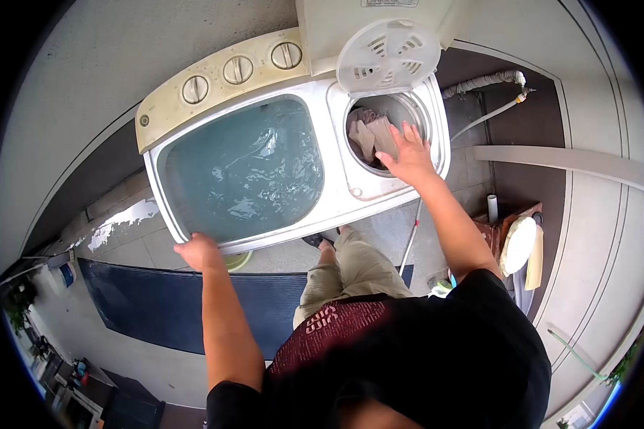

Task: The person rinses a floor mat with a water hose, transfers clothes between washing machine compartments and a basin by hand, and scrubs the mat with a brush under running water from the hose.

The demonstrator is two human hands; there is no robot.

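Observation:
A white twin-tub washing machine [334, 194] stands in front of me. Its left wash tub [166, 187] holds rippling bluish water. At that tub's near left corner, my left hand [199, 252] grips the machine's outer edge, with some fingertips hidden. My right hand [410, 159] is over the near right side of the round spin tub [410, 109], fingers spread and holding nothing. Inside the spin tub lies pale pinkish-beige cloth [371, 136]; I cannot tell whether my fingertips touch it. Behind the opening, a perforated round inner lid [390, 58] is raised.
Three dials [237, 69] sit on the cream control panel. A hose [483, 84] and tap are at the right wall. Below are a dark blue mat [164, 304], a green basin [237, 261] and a stick [411, 243]. Stored items [519, 245] stand at right.

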